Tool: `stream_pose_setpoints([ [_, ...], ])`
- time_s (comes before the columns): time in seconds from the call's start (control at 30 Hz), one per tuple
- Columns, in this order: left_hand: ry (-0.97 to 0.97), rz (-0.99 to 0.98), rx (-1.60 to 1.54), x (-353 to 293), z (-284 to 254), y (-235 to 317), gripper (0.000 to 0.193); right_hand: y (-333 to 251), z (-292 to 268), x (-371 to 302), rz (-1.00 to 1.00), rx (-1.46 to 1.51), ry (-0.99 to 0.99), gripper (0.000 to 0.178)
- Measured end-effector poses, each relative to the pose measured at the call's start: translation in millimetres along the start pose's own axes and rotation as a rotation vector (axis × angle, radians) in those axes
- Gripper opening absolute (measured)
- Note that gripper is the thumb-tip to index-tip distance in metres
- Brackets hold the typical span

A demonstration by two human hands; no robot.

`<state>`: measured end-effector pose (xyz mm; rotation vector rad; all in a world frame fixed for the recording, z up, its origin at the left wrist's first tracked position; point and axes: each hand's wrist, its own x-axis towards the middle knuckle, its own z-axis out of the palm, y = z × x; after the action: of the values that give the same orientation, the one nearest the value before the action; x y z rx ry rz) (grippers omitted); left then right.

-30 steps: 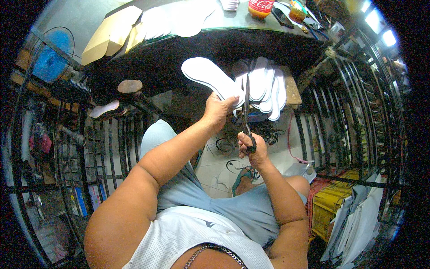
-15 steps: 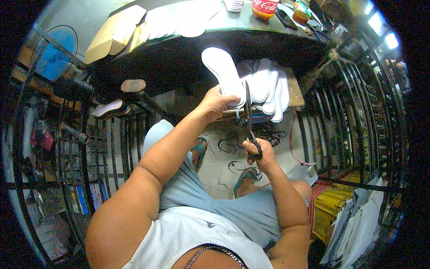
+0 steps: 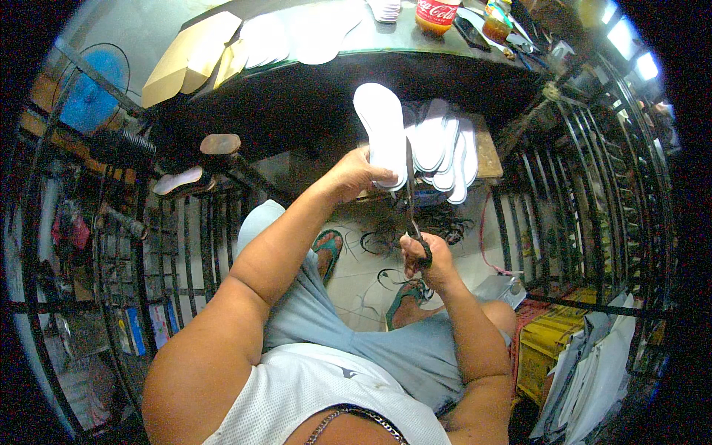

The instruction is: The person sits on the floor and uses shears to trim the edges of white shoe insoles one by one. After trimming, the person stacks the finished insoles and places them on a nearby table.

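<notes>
A white insole (image 3: 381,126) is pinched near its lower end by my left hand (image 3: 362,175), its broad end pointing up and away. My right hand (image 3: 432,262) is closed round the dark handles of a pair of long scissors (image 3: 411,194). Their blades point up along the right edge of the insole, close to its lower end. Whether the blades touch the edge is hard to tell. Just behind and to the right, a bunch of white insoles (image 3: 432,144) lies on a small wooden stand (image 3: 487,152).
Dark curled trimmings (image 3: 445,222) lie on the floor by my sandalled feet. A table (image 3: 400,41) across the back bears more white insoles (image 3: 324,37), a bottle (image 3: 434,16) and a phone (image 3: 472,34). Metal racks (image 3: 571,174) stand on both sides; a yellow crate (image 3: 545,348) is at right.
The insole in my left hand has turned clockwise to stand more upright, its far end shifting right. My right hand and the scissors have moved only slightly.
</notes>
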<state>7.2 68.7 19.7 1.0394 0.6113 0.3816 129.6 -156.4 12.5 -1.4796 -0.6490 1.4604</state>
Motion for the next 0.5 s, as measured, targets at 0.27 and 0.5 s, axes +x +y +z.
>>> stream_pose_setpoints([
  [0.27,0.027,-0.04,0.123,-11,19,4,0.059,-4,8,2,-0.028,0.188,0.017,0.043],
  [0.5,0.009,-0.034,0.112,-7,21,3,0.058,-6,2,-2,0.0,0.116,0.062,0.04],
])
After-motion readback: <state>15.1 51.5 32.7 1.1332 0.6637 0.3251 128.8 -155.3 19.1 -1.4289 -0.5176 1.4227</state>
